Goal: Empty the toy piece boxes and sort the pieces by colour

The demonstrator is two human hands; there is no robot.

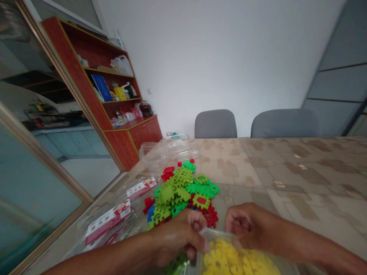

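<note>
White wall (243, 57): backs the room, with two gray chairs (215, 124) at the far side of the tabletop (286, 198).
Tabletop: wears a patchwork pattern of beige and brown and runs past the right edge of view.
Wooden cabinet (146, 131): stands at left, its shelves carrying a blue folder (101, 88) and a white jug (124, 65); many smaller goods are too blurred to identify.
Glass door (34, 183): fills the left edge, with a kitchen counter (83, 141) visible beyond its frame.
Heap: interlocking green, red and blue pieces (168, 194) lie piled beyond the hands, the lower ones buried.
Wrappings: labeled plastic packaging (110, 219) lies left of the heap, its print illegible; clear containers (155, 151) sit behind.
Clear box: yellow pieces (225, 256) fill the clear box (215, 231) at bottom center, its near side cut off by the frame.
Left hand (179, 231): its grip is narrow, pinching the box's far-left corner and partly covering green pieces below.
Right hand (248, 225): curls at the far rim, thumb blurred; whether its grip pinches the rim cannot be told.
</note>
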